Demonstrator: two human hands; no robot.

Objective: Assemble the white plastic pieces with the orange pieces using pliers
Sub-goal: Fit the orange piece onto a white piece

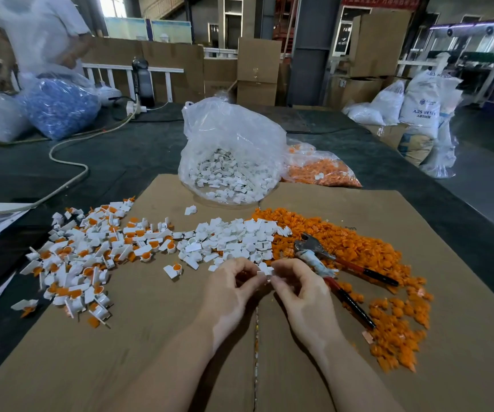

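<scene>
My left hand [234, 288] and my right hand [296, 288] meet over the cardboard sheet [165, 337] and together pinch one small white plastic piece [265, 270] between their fingertips. Just behind them lies a heap of loose white pieces [234, 239]. An orange pile [367, 248] spreads to the right. The pliers [329, 269], with red and black handles, lie on that pile beside my right hand, untouched. Left of the hands sits a heap of white pieces with orange inserts [85, 257].
A clear bag of white pieces [231, 156] stands at the cardboard's far edge, with a bag of orange pieces [320, 171] behind it to the right. A cable [70, 156] snakes across the dark table at left. A person stands at the far left by a blue-filled bag [58, 108].
</scene>
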